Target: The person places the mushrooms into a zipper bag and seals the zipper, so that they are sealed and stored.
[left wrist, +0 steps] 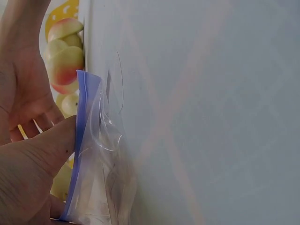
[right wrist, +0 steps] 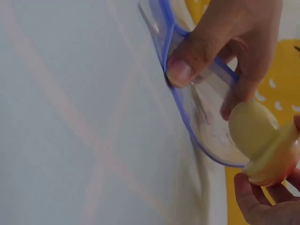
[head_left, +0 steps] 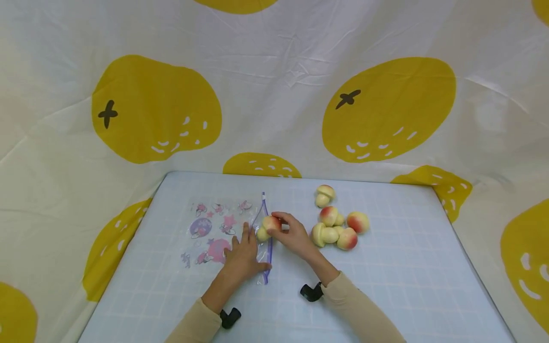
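A clear zip bag [head_left: 201,255] with pink and purple cartoon prints lies on the table, its purple zip edge [left wrist: 83,108] facing right. My left hand [head_left: 242,257] holds the bag at its mouth, the thumb on the zip edge and the fingers spread toward the far side. The mouth gapes in the right wrist view. My right hand [head_left: 296,237] pinches a toy mushroom [right wrist: 255,129] by its red-and-yellow cap, the pale stem pointing at the opening. In the head view this mushroom overlaps the zip edge; whether it touches the bag I cannot tell.
Several more toy mushrooms [head_left: 329,234] lie clustered right of the bag, with one mushroom [head_left: 325,194] farther back. A pale checked cloth covers the table [head_left: 407,276]. Behind it hangs a white curtain [head_left: 274,95] with yellow fruit prints. Black wrist-worn pieces [head_left: 311,292] sit by the sleeves.
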`<state>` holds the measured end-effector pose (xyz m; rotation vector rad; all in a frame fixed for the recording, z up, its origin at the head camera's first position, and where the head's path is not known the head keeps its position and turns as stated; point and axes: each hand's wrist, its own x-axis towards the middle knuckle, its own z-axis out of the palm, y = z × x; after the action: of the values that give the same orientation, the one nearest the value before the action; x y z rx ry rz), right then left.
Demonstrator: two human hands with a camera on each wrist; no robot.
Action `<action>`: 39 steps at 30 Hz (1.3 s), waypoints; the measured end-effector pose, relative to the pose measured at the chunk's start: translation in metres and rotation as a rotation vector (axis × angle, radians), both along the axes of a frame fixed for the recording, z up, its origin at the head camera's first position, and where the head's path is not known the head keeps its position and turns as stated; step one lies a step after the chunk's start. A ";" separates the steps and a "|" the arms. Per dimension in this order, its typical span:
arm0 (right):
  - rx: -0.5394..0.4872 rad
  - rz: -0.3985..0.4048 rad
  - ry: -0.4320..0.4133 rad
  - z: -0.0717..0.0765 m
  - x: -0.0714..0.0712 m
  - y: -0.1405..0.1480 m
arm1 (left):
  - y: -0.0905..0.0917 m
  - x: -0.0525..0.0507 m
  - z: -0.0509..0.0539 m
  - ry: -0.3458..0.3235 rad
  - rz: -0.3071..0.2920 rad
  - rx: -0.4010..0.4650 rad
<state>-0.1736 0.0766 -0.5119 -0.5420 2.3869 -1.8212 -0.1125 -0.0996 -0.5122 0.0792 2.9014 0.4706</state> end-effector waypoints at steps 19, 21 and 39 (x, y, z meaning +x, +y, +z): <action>0.146 -0.065 0.174 -0.023 -0.017 -0.021 | 0.007 0.010 0.001 0.163 -0.011 -0.085; 0.160 -0.085 0.172 -0.024 -0.018 -0.022 | 0.007 0.010 -0.001 0.174 -0.009 -0.078; -0.343 -0.049 -0.304 -0.033 -0.018 -0.051 | 0.011 0.014 -0.001 0.272 -0.037 -0.089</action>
<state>-0.1913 0.0258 -0.5446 -0.2092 1.9228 -2.1696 -0.0983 -0.0887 -0.5128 0.1977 3.1752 0.3474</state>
